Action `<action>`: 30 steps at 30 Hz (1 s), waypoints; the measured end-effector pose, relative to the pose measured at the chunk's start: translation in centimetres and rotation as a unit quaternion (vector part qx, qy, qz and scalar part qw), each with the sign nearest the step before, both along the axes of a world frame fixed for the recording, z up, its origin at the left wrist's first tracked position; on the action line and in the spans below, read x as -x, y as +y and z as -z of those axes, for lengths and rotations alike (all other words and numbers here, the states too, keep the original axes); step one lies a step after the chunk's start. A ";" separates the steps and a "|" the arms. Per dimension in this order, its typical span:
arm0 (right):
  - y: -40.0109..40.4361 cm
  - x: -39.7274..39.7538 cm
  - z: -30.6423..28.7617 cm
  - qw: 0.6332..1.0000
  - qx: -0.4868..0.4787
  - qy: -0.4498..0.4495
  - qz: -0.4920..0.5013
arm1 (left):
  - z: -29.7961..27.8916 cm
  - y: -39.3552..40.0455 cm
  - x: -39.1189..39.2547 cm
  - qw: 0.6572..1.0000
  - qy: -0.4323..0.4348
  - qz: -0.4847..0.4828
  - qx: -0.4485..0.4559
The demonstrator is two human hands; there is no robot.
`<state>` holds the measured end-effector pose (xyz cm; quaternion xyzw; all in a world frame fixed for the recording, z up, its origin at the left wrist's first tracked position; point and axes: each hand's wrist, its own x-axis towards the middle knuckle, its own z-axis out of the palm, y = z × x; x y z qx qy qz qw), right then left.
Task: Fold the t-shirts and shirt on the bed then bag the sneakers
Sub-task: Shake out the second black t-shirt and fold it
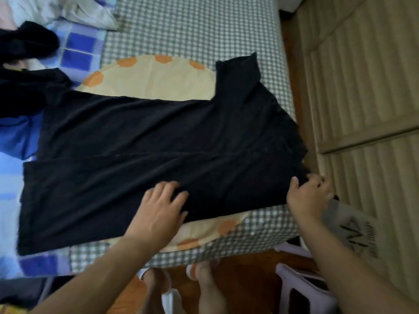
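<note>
A black t-shirt (158,141) lies spread across the middle of the bed (192,26), its collar end at 3 o'clock and its hem at 9 o'clock; the near long side already looks turned in over the body, the sleeve at 1 o'clock not yet, so by my reading this garment is about a third folded. The left hand (162,208) lies flat on the near panel, fingers straight, gripping nothing; the right hand (309,196) has its grip closed in a pinch on the cloth at the shoulder end, at 4 o'clock. More dark clothing (25,64) sits heaped at 10 o'clock, apparently unfolded; no sneakers or bag can be identified, so bagging seems wholly ahead.

The bed carries a grey-and-white checked sheet, a cream cloth with orange spots (149,75) under the t-shirt, and a blue checked blanket (79,48) at 9 to 11 o'clock; a slatted wooden wall (362,87) runs along 3 o'clock; a lilac plastic stool (301,288) stands on the floor at 5 o'clock.
</note>
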<state>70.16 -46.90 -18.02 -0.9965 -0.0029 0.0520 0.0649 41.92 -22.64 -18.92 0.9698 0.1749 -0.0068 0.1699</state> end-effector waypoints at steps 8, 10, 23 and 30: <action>-4.8 -2.0 0.5 0.944 -0.280 0.097 0.147 | 1.7 -3.0 -2.4 0.993 0.071 0.092 -0.020; -7.2 -2.4 1.3 0.954 -0.256 0.057 0.145 | 0.9 -3.2 -2.6 0.991 0.079 0.105 0.017; -1.0 -0.6 -1.1 0.976 -0.178 -0.041 -0.117 | 0.4 2.7 -3.0 0.990 0.025 -0.131 -0.036; 11.0 1.9 3.1 0.859 -0.080 0.086 -0.499 | -0.2 15.0 3.7 0.962 0.201 -0.141 -0.123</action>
